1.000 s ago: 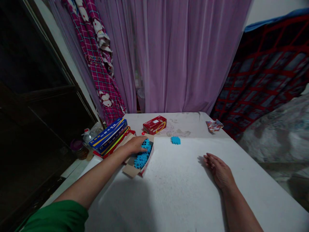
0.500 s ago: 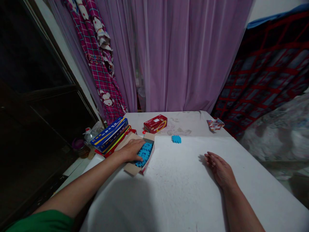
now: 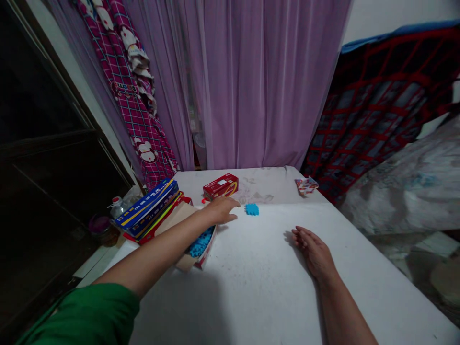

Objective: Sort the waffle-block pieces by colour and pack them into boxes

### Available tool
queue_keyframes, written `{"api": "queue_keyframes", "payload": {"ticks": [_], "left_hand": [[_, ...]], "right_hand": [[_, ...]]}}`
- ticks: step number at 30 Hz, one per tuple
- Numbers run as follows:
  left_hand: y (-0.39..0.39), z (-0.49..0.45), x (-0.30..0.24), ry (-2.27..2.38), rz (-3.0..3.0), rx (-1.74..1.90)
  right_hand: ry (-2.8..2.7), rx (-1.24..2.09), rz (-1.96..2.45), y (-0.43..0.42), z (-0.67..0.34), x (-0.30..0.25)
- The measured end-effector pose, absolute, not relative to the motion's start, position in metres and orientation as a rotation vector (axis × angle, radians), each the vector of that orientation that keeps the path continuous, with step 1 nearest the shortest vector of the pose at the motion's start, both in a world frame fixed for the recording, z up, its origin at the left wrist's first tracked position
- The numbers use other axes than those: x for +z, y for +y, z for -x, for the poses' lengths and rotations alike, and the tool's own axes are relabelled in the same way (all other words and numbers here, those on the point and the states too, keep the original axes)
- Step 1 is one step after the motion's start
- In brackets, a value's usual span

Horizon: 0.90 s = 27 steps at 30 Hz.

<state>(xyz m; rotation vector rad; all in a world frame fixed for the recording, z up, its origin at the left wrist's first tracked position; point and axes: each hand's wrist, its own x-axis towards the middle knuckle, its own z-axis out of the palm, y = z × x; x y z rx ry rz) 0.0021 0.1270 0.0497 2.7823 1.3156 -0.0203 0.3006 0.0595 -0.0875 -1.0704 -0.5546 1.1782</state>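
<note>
My left hand point(image 3: 223, 211) reaches over the open carton, fingers apart and nothing in them, just left of a flat blue toothed piece point(image 3: 252, 209) lying on the white table point(image 3: 251, 273). Under my left forearm stands the open cardboard box point(image 3: 186, 262), its flaps folded out. Blue interlocking pieces point(image 3: 201, 243) fill it; my arm hides part of them. On the right, my right hand point(image 3: 313, 251) rests side-down on the table with its fingers loosely curled and apart, holding nothing that I can see.
A red box point(image 3: 220, 186) stands at the back of the table. Blue boxes point(image 3: 147, 203) are stacked at the left edge. A crumpled patterned wrapper point(image 3: 306, 186) lies at the back right. Purple curtains point(image 3: 247, 86) hang behind the table.
My left hand has lifted off the blue pieces in the box and moved right, toward the single blue piece. The view has shifted slightly; my right hand stays on the table.
</note>
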Motion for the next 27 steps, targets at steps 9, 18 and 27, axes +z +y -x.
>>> {"api": "queue_keyframes", "payload": {"ticks": [9, 18, 27], "left_hand": [[0.206, -0.087, -0.009, 1.467, -2.556, -0.244], [0.197, -0.091, -0.013, 1.412, -2.592, -0.344], [0.129, 0.027, 0.078, 1.365, -2.671, -0.090]], "right_hand": [[-0.519, 1.172, 1.029, 0.062, -0.299, -0.087], [-0.497, 1.180, 1.040, 0.063, -0.300, -0.085], [-0.547, 1.172, 1.082, 0.063, -0.301, -0.090]]}}
